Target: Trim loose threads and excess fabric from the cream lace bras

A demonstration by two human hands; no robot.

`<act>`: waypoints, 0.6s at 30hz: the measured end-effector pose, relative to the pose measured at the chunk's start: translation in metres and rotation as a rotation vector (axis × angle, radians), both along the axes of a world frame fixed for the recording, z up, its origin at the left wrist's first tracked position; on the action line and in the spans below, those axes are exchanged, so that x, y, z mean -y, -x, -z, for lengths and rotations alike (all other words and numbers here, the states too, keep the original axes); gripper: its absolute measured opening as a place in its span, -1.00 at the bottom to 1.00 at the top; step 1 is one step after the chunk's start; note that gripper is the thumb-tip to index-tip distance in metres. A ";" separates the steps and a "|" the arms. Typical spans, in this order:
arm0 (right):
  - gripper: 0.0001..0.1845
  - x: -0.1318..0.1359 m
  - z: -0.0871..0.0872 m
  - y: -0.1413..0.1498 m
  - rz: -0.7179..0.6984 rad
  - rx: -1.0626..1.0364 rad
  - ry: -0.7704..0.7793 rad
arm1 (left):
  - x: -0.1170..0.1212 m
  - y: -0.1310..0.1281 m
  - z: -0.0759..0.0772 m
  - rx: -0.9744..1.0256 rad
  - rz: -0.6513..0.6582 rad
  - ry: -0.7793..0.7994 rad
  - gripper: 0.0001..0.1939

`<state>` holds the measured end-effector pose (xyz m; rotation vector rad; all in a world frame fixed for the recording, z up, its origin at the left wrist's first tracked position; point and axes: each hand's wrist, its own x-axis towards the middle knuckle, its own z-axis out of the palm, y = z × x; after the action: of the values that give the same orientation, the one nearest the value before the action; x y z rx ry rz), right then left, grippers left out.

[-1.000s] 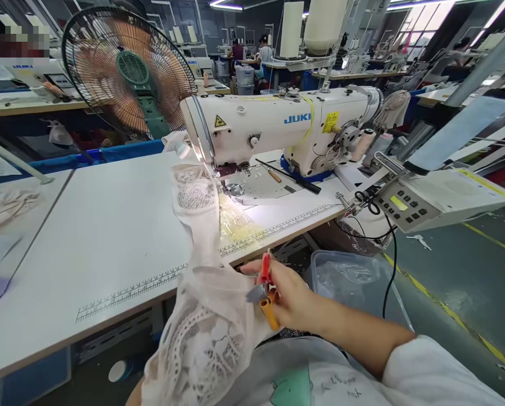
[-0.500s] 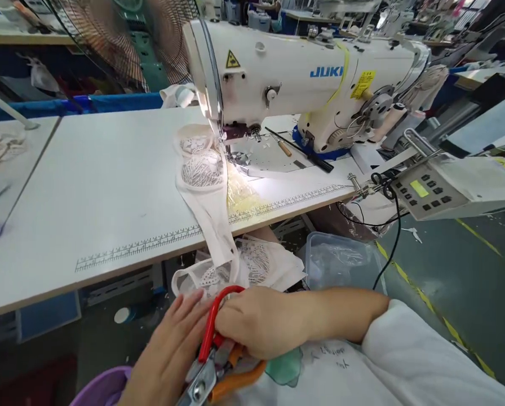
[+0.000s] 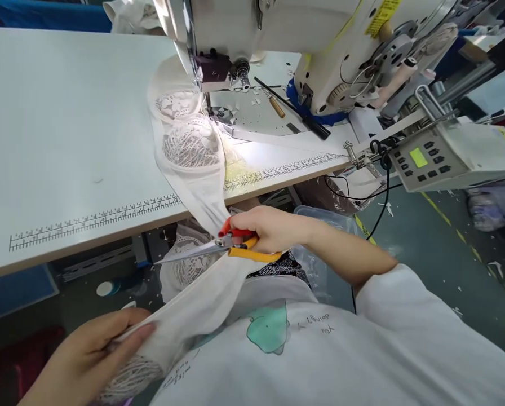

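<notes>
Two bare hands are gripping: the right hand (image 3: 269, 228) is curling round the red and orange handles of the scissors (image 3: 224, 243), with finer finger contact on the cloth hidden, while the left hand (image 3: 83, 355) is pinching the lace-cupped white garment (image 3: 129, 375) between thumb and fingers. Between the hands, the smooth white band (image 3: 202, 293) is running diagonally above the wearer's lap. Good handling here is probably depending on light, even tension, since hard pulling is risking stretching the soft fabric. The blades are pointing toward the left-hand side, seemingly closed, near a hanging lace cup (image 3: 191, 270); careful work is calling for tips clear of that openwork and of the left fingers. Farther out, another lace-cupped piece (image 3: 189, 144) is lying on the white table (image 3: 66, 124), beside the needle area of the sewing machine (image 3: 252, 39), so slack on that side is likely sparing it a tug. Beyond, a wooden-handled tool (image 3: 277, 106) is resting beneath the machine's arm.
</notes>
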<state>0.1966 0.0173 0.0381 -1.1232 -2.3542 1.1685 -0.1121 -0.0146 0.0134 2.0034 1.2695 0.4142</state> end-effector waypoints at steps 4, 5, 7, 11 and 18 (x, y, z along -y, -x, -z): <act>-0.77 -0.009 0.001 0.009 -0.051 -0.047 0.018 | -0.025 0.003 0.015 -0.026 0.251 0.122 -0.70; -0.75 -0.011 0.001 0.011 -0.059 -0.046 0.017 | -0.031 0.001 0.020 -0.046 0.307 0.048 -0.72; -0.73 -0.014 0.000 0.013 -0.060 -0.026 0.015 | -0.039 -0.008 0.028 -0.071 0.356 -0.182 -0.81; -0.68 -0.018 0.000 0.012 -0.037 0.052 0.035 | -0.035 -0.043 0.042 0.001 0.362 -0.516 -0.83; -0.74 -0.017 -0.001 0.008 -0.036 0.094 0.028 | -0.021 -0.085 0.048 0.034 0.441 -0.641 -0.87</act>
<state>0.1882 0.0339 0.0386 -1.1741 -2.4448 1.1886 -0.0271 0.0068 -0.0343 2.7101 0.6740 0.6903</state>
